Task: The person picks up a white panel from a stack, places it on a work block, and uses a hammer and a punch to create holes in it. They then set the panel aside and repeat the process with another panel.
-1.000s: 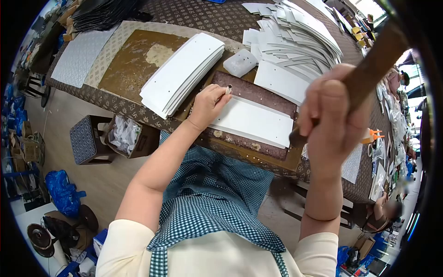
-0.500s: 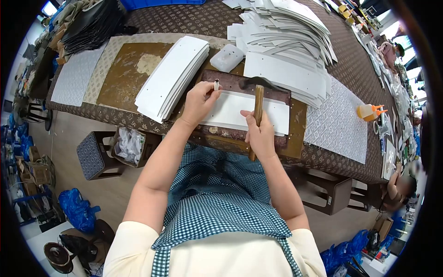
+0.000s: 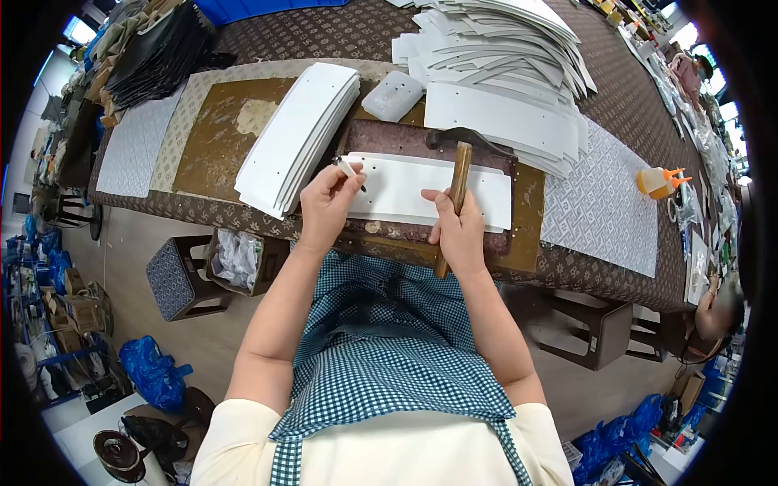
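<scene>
My left hand [image 3: 327, 209] pinches a slim hole punch [image 3: 349, 168] with a white-wrapped shaft and dark ends, held at a slant over the left end of the white sheets [image 3: 405, 190]. Those long sheets lie on a worn reddish-brown pad [image 3: 389, 139], with small dark holes or marks near their left end. In my right hand [image 3: 459, 239] is a hammer [image 3: 460, 174], its fingers wrapped round the wooden handle. The hammer's dark curved head points away from me, above the pad's far edge.
Left of the pad lies a stack of white sheets [image 3: 296, 134]; a larger fanned pile [image 3: 502, 73] sits behind right. Near them is a whitish block [image 3: 393, 96]. Glue bottles [image 3: 660, 182] stand at right. Stools [image 3: 182, 279] and a box of scraps [image 3: 243, 259] are below the table.
My left hand has moved left and slightly toward me, and the punch has gone from upright to slanted. My right hand with the hammer stays nearly in place.
</scene>
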